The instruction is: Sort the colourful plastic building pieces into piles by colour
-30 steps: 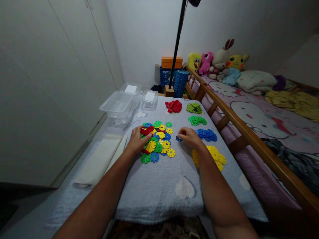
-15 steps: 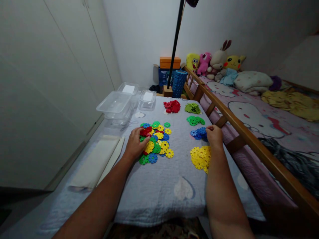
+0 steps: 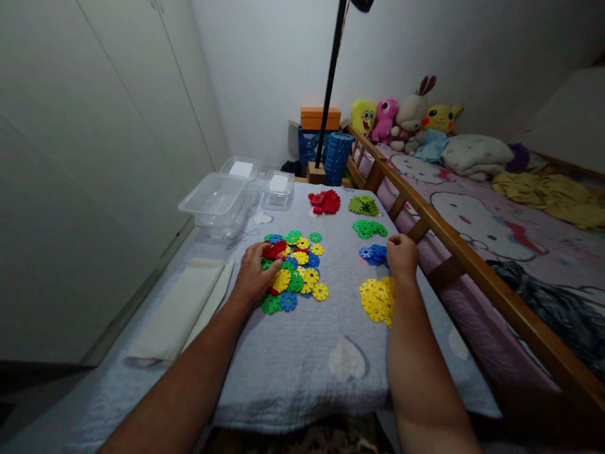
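My left hand (image 3: 255, 270) lies at the left edge of a mixed pile of plastic snowflake discs (image 3: 297, 282) in red, yellow, green and blue. Its fingers and thumb are curled around several red snowflake discs (image 3: 275, 251). On the right, my right hand (image 3: 402, 254) is closed beside the small group of blue discs (image 3: 373, 253), its fingertips at their right side. Whatever it pinches, if anything, is hidden. Yellow discs (image 3: 377, 299) lie nearer me, partly behind my right forearm. Beyond the blue ones are green discs (image 3: 369, 229).
Light green discs (image 3: 363, 205) and a red heap (image 3: 325, 202) lie at the far end. Clear plastic boxes (image 3: 213, 194) stand at the back left, near a folded beige cloth (image 3: 182, 309). A wooden bed rail (image 3: 447, 248) runs along the right side.
My right hand has shifted slightly, and its fingers now cover the right end of the blue discs, which look lower. My left hand stays at the mixed pile. The view has moved a little.
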Available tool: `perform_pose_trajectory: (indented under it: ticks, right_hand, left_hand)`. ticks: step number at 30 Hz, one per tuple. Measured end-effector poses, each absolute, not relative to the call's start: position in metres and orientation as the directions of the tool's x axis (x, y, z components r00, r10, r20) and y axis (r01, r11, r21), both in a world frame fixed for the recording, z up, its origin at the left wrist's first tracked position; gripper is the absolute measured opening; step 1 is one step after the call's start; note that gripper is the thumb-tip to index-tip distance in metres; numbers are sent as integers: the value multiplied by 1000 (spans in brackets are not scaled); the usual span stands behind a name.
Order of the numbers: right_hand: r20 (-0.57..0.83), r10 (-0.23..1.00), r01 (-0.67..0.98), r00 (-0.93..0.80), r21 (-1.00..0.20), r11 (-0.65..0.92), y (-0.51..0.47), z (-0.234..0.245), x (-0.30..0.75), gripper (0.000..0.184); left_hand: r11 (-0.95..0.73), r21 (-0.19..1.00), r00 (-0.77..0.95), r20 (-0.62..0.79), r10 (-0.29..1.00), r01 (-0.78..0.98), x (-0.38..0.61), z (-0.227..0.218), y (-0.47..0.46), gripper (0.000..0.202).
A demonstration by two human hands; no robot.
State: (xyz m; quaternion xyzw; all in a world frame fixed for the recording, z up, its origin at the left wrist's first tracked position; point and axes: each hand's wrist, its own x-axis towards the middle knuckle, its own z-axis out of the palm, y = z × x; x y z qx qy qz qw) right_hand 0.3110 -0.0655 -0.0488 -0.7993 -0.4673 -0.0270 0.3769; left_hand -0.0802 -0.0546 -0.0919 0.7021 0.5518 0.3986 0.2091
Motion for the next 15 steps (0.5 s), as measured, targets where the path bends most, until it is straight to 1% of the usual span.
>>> perform_pose_trajectory:
  ticks: [3, 5, 7, 9, 12, 15]
  right_hand:
    - [387, 833, 807, 395, -579, -114, -60, -45, 276, 22]
    - [337, 917, 814, 213, -580, 24, -58, -47, 248, 21]
    - [284, 958, 819, 33, -557, 137, -59, -53, 220, 22]
    - [238, 966, 834, -97, -511, 210, -61, -59, 196, 25]
    - [176, 964, 861, -201, -438, 260, -64, -67, 173, 32]
    - [145, 964, 884, -222, -387, 262, -65, -71, 163, 37]
  left_hand:
    - [-303, 726, 70, 333, 940, 617, -80, -93, -54, 46]
    - [-306, 725, 66, 340, 938, 617, -79, -93, -54, 47]
    - [-305, 724, 60, 343, 937, 619, -79, -93, -54, 48]
    - [-300, 721, 57, 341, 938, 625, -79, -93, -53, 48]
    - [-299, 718, 64, 335, 940, 629, -79, -93, -53, 49]
    - [-294, 722, 66, 327, 943, 626, -79, -91, -52, 50]
